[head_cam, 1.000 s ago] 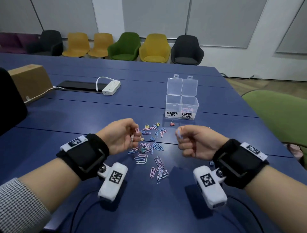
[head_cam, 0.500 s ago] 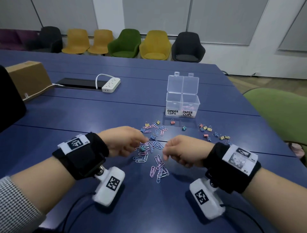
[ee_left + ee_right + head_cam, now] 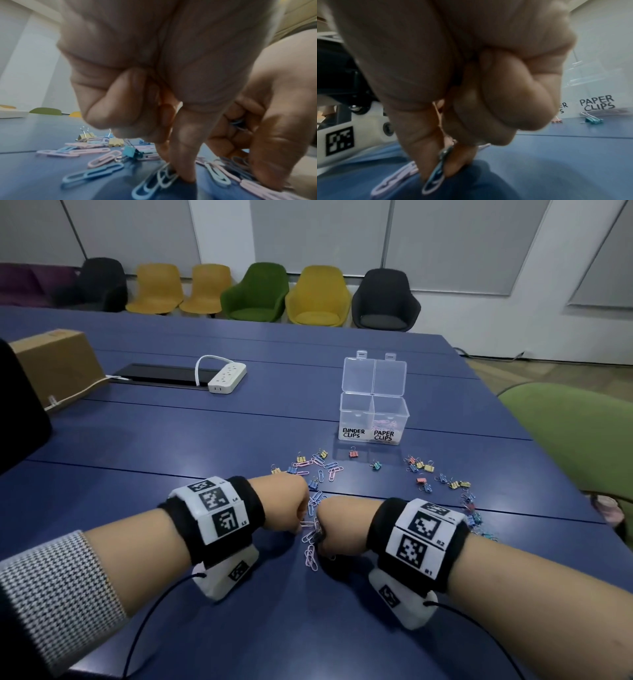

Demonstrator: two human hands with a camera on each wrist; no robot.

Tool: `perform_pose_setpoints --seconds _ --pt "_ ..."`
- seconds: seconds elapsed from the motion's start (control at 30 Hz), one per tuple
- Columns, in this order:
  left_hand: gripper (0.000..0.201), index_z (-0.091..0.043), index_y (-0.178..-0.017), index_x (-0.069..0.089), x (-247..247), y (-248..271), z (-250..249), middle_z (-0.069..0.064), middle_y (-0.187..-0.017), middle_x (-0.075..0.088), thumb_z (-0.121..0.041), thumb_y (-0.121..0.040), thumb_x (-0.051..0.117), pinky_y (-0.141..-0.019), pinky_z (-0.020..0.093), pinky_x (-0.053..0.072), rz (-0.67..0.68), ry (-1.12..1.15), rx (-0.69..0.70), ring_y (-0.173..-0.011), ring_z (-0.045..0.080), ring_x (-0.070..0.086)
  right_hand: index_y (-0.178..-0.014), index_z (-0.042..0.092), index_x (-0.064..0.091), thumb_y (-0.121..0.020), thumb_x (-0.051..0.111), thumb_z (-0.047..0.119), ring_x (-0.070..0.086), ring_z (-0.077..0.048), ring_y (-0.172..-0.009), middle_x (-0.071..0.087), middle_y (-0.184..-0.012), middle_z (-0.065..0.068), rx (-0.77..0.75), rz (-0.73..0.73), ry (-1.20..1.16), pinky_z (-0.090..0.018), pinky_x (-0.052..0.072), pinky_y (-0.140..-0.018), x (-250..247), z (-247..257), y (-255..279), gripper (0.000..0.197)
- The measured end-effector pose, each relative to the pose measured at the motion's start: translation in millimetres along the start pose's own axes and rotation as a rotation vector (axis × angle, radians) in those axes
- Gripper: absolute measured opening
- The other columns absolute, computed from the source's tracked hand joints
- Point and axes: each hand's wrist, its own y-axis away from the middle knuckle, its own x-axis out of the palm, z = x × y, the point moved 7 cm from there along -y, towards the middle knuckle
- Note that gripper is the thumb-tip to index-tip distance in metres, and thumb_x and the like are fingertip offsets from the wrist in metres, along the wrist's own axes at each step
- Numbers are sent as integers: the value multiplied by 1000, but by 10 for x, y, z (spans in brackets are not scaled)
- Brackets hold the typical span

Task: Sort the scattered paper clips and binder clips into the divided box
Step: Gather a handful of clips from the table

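Cardboard box [image 3: 58, 364] at ten o'clock, white power strip [image 3: 226, 378] beyond. Left hand [image 3: 284, 505] pinches pastel wire paper clips [image 3: 154, 181] off the smooth blue table [image 3: 171, 457]; right hand [image 3: 337, 522] pinches another [image 3: 436, 174]. Clear plastic divided box [image 3: 373, 419] stands at one o'clock, colourful binder clips [image 3: 424, 470] scattered before it.

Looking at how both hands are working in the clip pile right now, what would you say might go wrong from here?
The right hand pinches one blue paper clip by thumb and fingertip; it may slip on the way to the divided box. The left hand presses among linked paper clips, so several might lift together. A teal binder clip lies mixed in and could be taken along.
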Motion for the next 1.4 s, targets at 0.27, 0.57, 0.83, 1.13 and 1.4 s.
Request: perform_pose_setpoints --seconds 0.27,0.57,0.83,1.13,1.4 --pt "19 -11 -82 57 -71 47 147 4 -75 56 -26 -91 52 -59 28 42 -1 420 -49 -63 19 45 -74 14 56 -84 54 19 43 -20 -55 48 -64 -5 46 -31 -517 -27 38 -52 6 -323 -21 11" --pt "9 -13 -59 35 -33 110 70 1 -61 31 -14 -67 38 -35 19 21 195 2163 89 -46 13 30 -60 20 44 -72 50 16 26 -8 -42 29 -57 4 -82 120 -1947 -25 32 -54 69 -479 52 14" --pt "21 -10 -61 40 150 -53 -41 0 -57 35 -19 -80 39 -30 14 20 184 2283 -66 -38 11 34 -55 14 36 -74 42 23 31 -13 -46 40 -61 -3 -149 48 -2347 -24 24 -50 128 -471 -22 22" --pt "35 -10 -65 48 169 -100 -51 1 -58 41 -29 -93 40 -29 10 19 270 1896 -216 -39 9 35 -59 14 39 -87 42 6 28 -5 -32 40 -50 2 38 -198 -2236 -14 13 -32 120 -645 -37 29" --pt "28 -8 -69 53 25 -264 22 2 -60 47 -14 -92 38 -28 12 19 371 1489 -250 -38 7 35 -52 21 27 -79 32 -6 14 -8 -37 27 -44 -1 35 -306 -1740 -12 12 -43 -63 -884 134 38"
